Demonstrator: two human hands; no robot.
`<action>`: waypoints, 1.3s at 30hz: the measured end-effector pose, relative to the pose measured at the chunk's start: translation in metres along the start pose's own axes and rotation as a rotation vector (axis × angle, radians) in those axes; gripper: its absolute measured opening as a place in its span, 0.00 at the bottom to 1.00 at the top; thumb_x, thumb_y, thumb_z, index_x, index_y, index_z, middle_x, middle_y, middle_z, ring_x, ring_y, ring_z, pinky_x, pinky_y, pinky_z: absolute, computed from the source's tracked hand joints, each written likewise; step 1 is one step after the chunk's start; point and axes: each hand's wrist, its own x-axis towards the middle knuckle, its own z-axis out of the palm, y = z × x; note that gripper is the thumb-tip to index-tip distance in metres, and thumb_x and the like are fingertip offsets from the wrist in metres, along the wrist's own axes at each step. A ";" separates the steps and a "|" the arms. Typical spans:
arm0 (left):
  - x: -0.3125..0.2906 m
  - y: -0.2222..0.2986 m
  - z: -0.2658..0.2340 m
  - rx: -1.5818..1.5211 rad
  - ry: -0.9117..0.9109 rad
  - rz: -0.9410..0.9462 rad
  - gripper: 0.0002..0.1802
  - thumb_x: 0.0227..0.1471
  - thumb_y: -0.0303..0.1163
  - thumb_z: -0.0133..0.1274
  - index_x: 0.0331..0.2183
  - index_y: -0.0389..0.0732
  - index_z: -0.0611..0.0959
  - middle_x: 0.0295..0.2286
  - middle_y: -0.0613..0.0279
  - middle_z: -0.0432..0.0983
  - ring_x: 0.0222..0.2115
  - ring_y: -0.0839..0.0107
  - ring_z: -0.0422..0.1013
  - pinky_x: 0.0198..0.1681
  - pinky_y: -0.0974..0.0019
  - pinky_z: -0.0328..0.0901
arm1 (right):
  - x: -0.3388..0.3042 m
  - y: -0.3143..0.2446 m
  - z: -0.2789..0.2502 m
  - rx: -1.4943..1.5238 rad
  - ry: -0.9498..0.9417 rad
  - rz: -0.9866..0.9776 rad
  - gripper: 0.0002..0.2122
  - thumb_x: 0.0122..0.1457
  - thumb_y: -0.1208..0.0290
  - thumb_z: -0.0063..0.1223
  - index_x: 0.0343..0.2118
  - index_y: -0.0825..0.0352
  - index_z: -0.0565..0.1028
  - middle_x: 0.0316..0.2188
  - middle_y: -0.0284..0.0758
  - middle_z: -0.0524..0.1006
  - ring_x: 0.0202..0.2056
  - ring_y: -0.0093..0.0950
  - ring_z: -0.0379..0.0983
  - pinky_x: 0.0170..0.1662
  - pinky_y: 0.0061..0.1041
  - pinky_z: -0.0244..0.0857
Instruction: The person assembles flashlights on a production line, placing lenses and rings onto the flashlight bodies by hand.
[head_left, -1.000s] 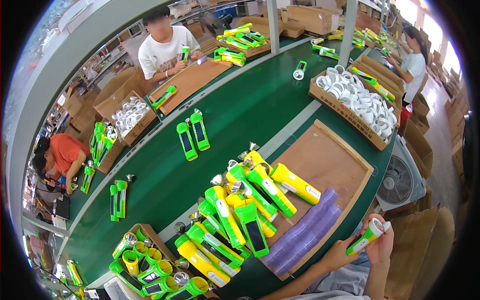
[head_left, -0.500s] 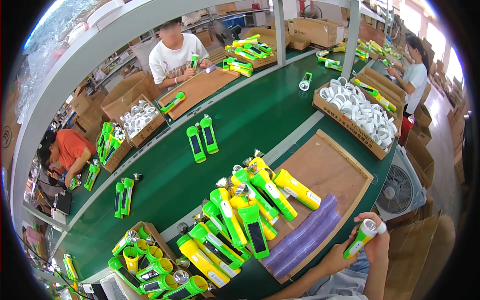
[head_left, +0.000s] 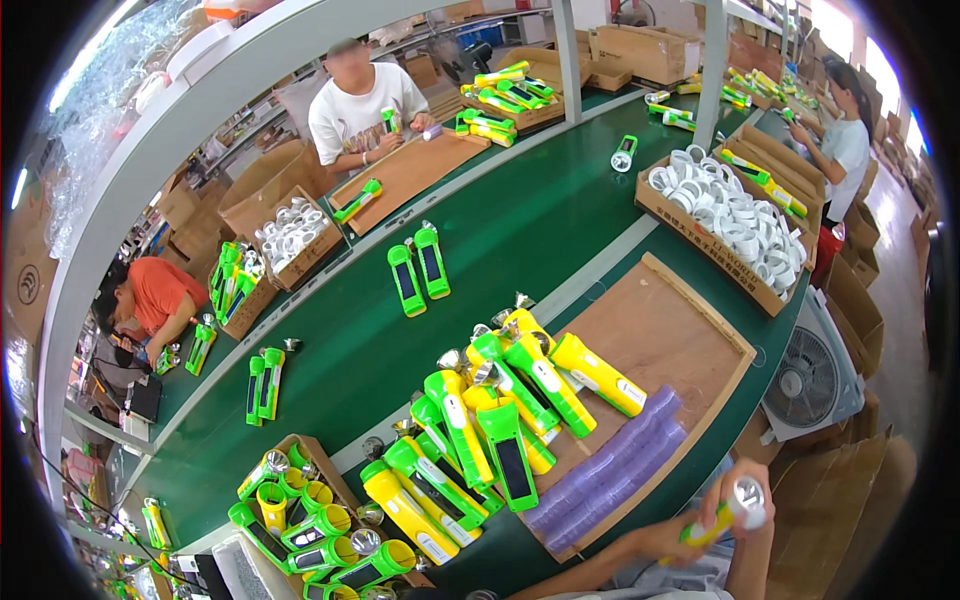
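At the lower right I hold a yellow and green flashlight [head_left: 708, 528] with a white ring round its lens end. My left hand [head_left: 662, 540], somewhat blurred, is closed round the flashlight's body. My right hand [head_left: 752, 474] is closed about its white head, fingers curled behind it. To the left, a wooden board [head_left: 640, 300] carries two rows of clear purple-tinted discs [head_left: 605, 470]. Beside these lies a heap of yellow and green flashlights [head_left: 515, 470], several with silver reflectors hanging loose at the open end.
A carton of white rings [head_left: 725, 215] stands beyond the board. Another carton [head_left: 325, 465] holds flashlights at the lower left. Flashlight pairs [head_left: 420, 265] lie on the green belt [head_left: 490, 230]. Co-workers [head_left: 365, 110] sit across it. A fan [head_left: 810, 375] stands at the right.
Both hands have drawn the flashlight slightly lower, and its lens has turned more toward me. My right fingers have closed in around the head. The whole view has shifted a little.
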 end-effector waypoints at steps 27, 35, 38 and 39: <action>0.013 0.009 0.008 0.648 0.443 0.447 0.30 0.51 0.30 0.62 0.52 0.40 0.66 0.30 0.62 0.73 0.23 0.77 0.72 0.23 0.71 0.68 | -0.011 -0.010 0.025 -0.104 0.768 0.060 0.19 0.69 0.53 0.36 0.47 0.66 0.71 0.37 0.36 0.76 0.42 0.31 0.73 0.46 0.33 0.68; 0.011 0.024 0.006 -0.099 0.297 0.326 0.32 0.57 0.49 0.52 0.52 0.41 0.60 0.42 0.52 0.67 0.24 0.66 0.72 0.22 0.69 0.66 | 0.007 -0.018 0.011 0.030 0.566 0.283 0.24 0.69 0.49 0.31 0.53 0.64 0.68 0.41 0.31 0.73 0.42 0.25 0.68 0.39 0.25 0.64; 0.016 0.020 0.000 -0.042 0.307 0.342 0.32 0.58 0.50 0.49 0.52 0.35 0.63 0.39 0.50 0.71 0.26 0.68 0.73 0.26 0.70 0.67 | -0.007 -0.023 0.007 -0.023 0.590 0.240 0.21 0.69 0.53 0.33 0.54 0.64 0.67 0.44 0.31 0.72 0.43 0.24 0.66 0.37 0.22 0.62; 0.014 0.019 -0.002 -0.008 0.318 0.351 0.32 0.58 0.50 0.48 0.51 0.33 0.65 0.37 0.50 0.72 0.25 0.69 0.72 0.27 0.71 0.68 | -0.009 -0.022 0.005 -0.061 0.585 0.241 0.20 0.69 0.54 0.34 0.54 0.64 0.66 0.44 0.31 0.72 0.44 0.24 0.66 0.37 0.22 0.62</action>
